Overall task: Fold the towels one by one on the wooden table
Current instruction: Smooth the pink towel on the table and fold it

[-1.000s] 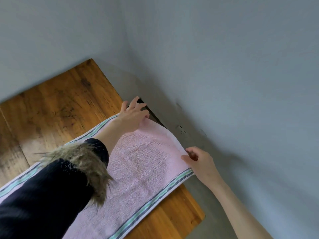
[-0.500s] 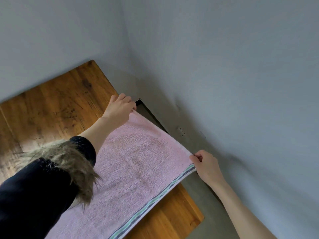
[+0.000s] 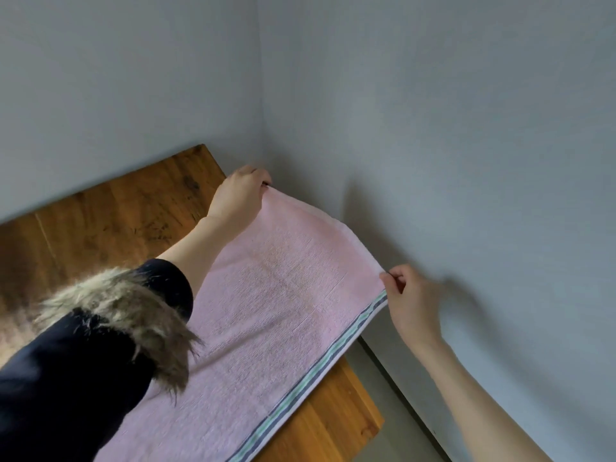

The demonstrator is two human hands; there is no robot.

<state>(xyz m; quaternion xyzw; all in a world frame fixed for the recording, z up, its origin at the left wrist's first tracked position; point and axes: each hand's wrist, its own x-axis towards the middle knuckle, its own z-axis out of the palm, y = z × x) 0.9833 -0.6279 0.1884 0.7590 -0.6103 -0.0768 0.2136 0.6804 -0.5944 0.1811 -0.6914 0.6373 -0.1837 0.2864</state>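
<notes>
Your left hand and right hand pinch the towel corners; limp, light cloth sags between your fingers.

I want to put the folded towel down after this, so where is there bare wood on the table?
Bare wood shows on the wooden table between the left forearm and the wall, and a small corner beyond the striped hem. The pink towel, pinched by left hand and right hand, covers the middle.

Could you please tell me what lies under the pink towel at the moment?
The wooden table shows bare beside the pink towel and runs under it. Whatever else lies beneath is covered. Left hand and right hand each pinch a far corner.
</notes>
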